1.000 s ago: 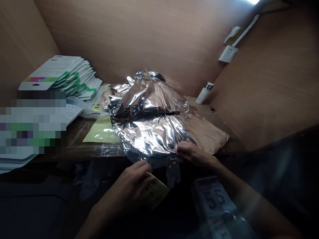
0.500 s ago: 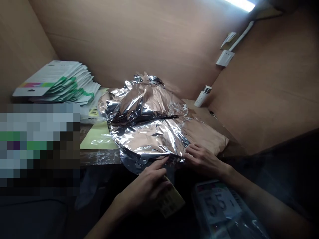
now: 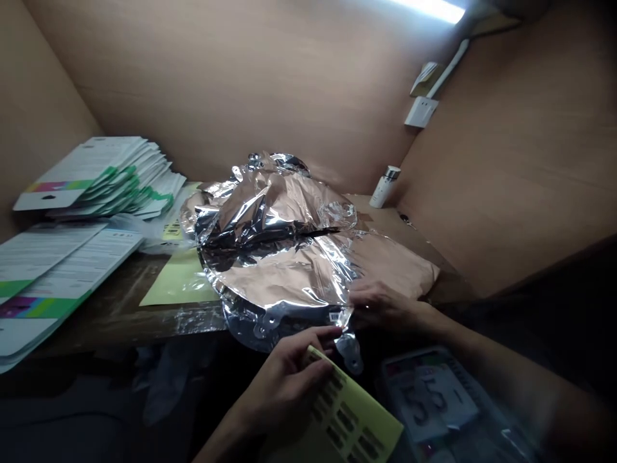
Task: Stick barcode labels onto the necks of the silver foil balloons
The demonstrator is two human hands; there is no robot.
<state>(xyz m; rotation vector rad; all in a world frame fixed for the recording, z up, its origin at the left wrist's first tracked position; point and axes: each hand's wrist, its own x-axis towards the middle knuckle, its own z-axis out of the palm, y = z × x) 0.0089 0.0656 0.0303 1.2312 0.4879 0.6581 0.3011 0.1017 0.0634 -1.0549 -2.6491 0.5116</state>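
Two hands are engaged: your left hand (image 3: 284, 386) holds a yellow-green printed card (image 3: 349, 418), now showing more of its face than before, just below the tab (image 3: 349, 352) of the foil balloon (image 3: 274, 270), whose rim your right hand (image 3: 383, 307) pinches, the balloon lying crumpled on the wooden bench (image 3: 116, 302).

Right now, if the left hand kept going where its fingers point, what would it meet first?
Most likely the tab of the foil balloon, held by the right hand, just beyond the left hand; depth is hard to judge.
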